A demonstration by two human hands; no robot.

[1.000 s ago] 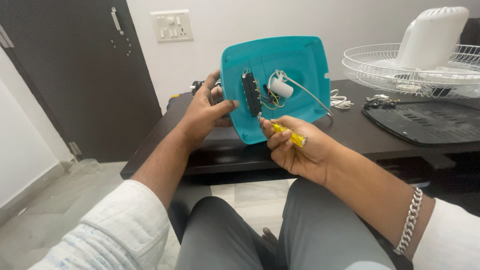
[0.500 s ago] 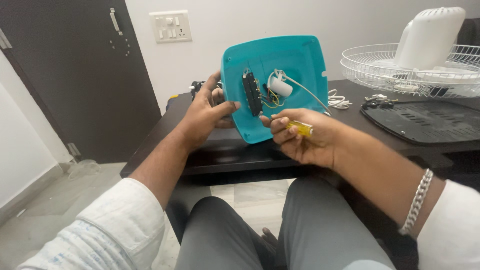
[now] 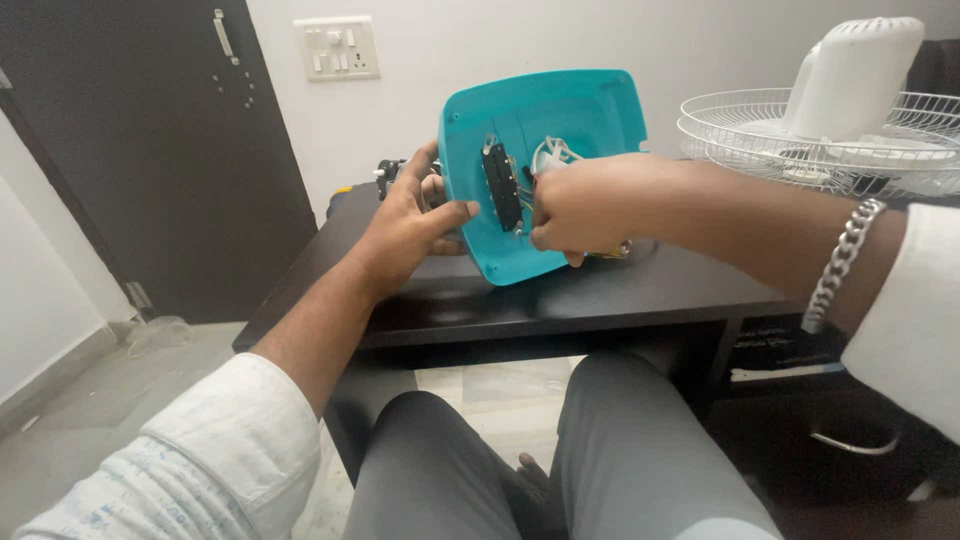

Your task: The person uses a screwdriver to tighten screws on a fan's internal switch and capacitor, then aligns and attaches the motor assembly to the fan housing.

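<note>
Left hand grips teal housing; right hand inside.

A turquoise plastic fan-base shell with rounded corners stands tilted on its lower edge at the front of the dark counter, its hollow underside facing the seated person. Inside it, a narrow black switch board runs upright, with thin yellow and white wires just beside it. A yellow-handled screwdriver shows only partly below the shell's lower rim.
</note>
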